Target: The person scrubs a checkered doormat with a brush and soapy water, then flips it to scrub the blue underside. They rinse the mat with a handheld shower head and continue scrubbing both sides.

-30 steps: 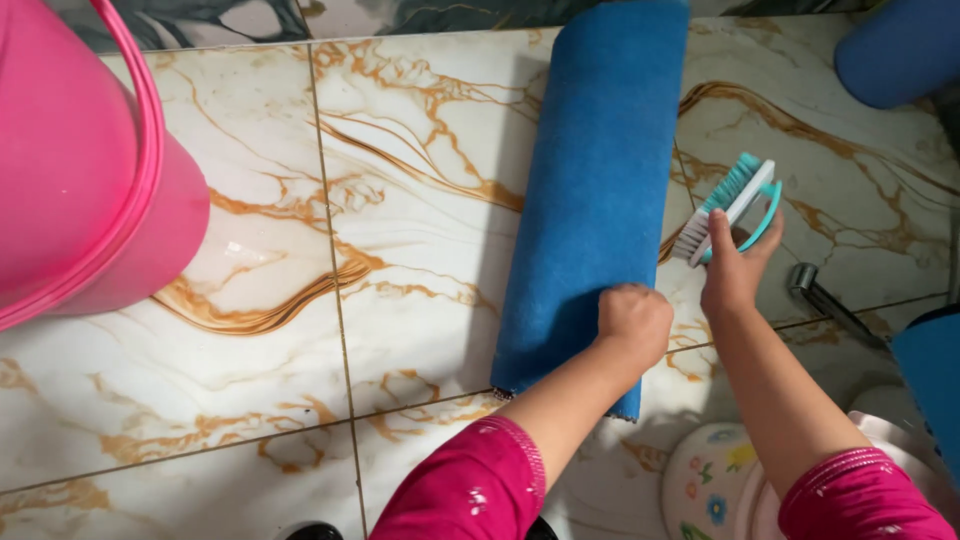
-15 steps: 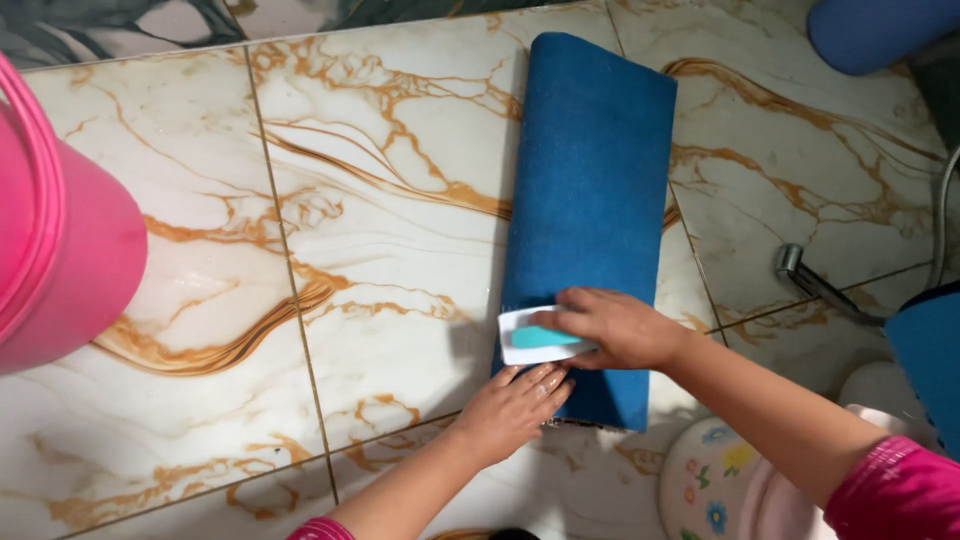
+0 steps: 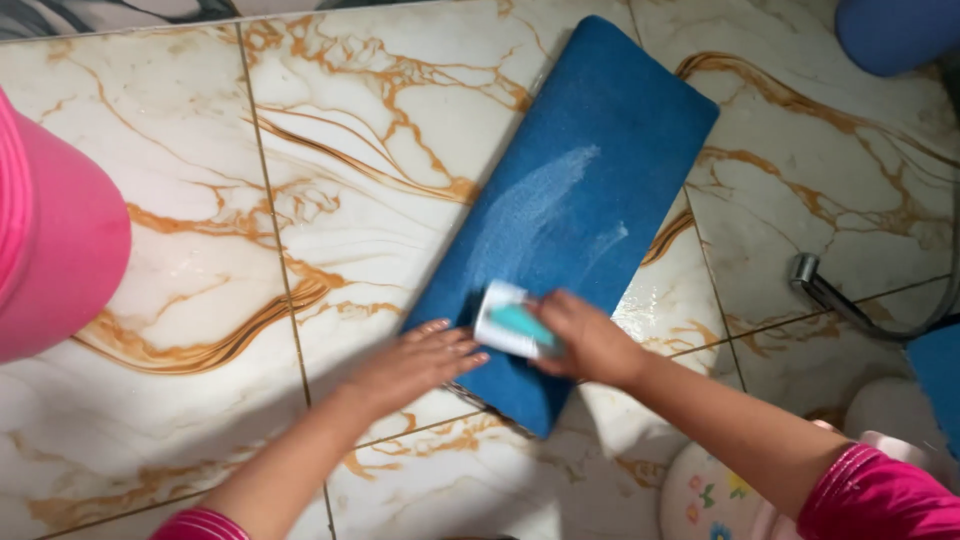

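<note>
Marble floor: right hand [image 3: 590, 340] apparently grips brush [image 3: 512, 322] atop blue mat [image 3: 590, 190].

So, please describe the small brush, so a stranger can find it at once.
Find the blue mat lying on the marble floor. At its near end the right hand presses a scrubbing brush, the only white and teal thing there.

The right hand [image 3: 590, 342] gripped a white and teal scrub brush [image 3: 512, 328] on the blue mat [image 3: 580, 190], which bore pale soapy streaks. The left hand [image 3: 410, 365] pressed flat on the mat's near edge, over the marble-patterned tile floor [image 3: 350, 150].
</note>
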